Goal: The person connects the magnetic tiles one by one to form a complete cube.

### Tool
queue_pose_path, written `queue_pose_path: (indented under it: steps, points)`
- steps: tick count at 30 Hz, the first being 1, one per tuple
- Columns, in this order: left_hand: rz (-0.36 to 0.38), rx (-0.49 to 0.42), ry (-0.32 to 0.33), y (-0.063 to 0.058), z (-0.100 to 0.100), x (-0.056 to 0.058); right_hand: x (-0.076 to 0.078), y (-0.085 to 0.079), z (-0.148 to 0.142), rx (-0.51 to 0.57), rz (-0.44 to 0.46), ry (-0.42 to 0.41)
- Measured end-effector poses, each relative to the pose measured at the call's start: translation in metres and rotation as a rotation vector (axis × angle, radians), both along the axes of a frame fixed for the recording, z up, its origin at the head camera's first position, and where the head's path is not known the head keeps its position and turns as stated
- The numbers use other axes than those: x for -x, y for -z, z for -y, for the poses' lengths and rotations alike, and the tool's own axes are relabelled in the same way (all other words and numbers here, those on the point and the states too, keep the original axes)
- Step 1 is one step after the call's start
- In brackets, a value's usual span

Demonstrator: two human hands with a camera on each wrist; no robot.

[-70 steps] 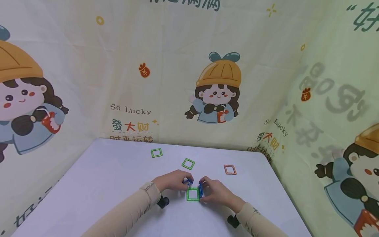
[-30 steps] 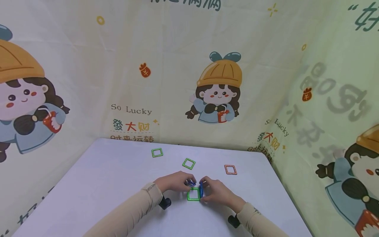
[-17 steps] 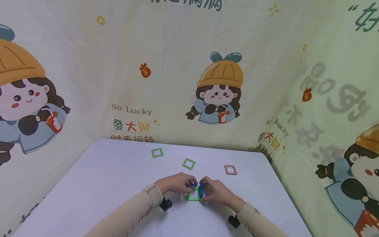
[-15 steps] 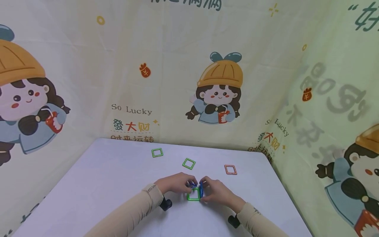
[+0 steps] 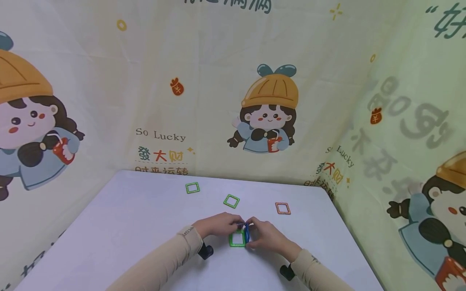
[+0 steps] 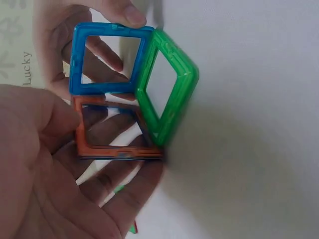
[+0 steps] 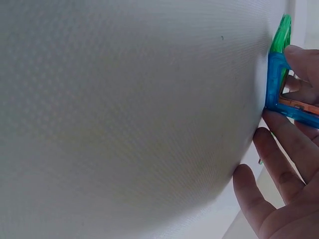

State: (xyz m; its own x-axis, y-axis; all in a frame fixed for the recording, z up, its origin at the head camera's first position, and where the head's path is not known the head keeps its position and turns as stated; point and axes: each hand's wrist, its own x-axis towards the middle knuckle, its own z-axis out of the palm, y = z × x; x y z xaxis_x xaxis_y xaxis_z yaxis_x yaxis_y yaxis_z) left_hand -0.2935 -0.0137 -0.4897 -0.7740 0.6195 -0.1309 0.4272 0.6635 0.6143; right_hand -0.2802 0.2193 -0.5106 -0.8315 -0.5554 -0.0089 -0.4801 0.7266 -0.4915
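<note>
A green square magnetic tile (image 5: 237, 245) lies flat on the table between the hands. My right hand (image 5: 271, 236) holds a blue square magnetic tile (image 6: 109, 88) upright along the green tile's right edge, thumb on its near side. My left hand (image 5: 220, 224) pinches an orange square magnetic tile (image 6: 117, 151), with dark blue showing along its outer edge. That orange tile stands at the green tile's far edge, its side right at the blue tile's corner. In the head view the left fingers mostly hide it.
Farther back on the white table (image 5: 145, 226) lie two green square tiles, one at the left (image 5: 192, 192) and one nearer the middle (image 5: 230, 205). An orange-red square tile (image 5: 283, 213) lies to their right. A printed cloth backdrop (image 5: 204, 121) rises behind the table.
My left hand has moved a little to the right, bringing its tile up to the blue tile. The right hand and the green tile between the hands have stayed in place.
</note>
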Motion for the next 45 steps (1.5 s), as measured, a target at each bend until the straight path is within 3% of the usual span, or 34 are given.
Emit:
queue_pose_path:
  steps: [9, 19, 32, 39, 45]
  points:
    - [0.013, -0.014, -0.033, 0.0, -0.005, -0.001, 0.0, 0.0, 0.002, -0.025, 0.018, 0.015]
    - [0.042, -0.062, -0.025, 0.005, -0.004, -0.002, -0.001, 0.0, 0.001, -0.028, 0.016, 0.006]
    - [0.058, -0.015, -0.006, 0.009, -0.005, 0.001, -0.001, -0.003, -0.003, -0.008, -0.011, -0.054]
    - [0.064, -0.028, 0.0, 0.004, -0.005, -0.002, 0.003, -0.006, -0.007, -0.016, 0.023, -0.072]
    - [0.056, -0.044, -0.025, 0.004, 0.009, 0.003, 0.008, -0.01, -0.008, 0.004, -0.013, -0.133]
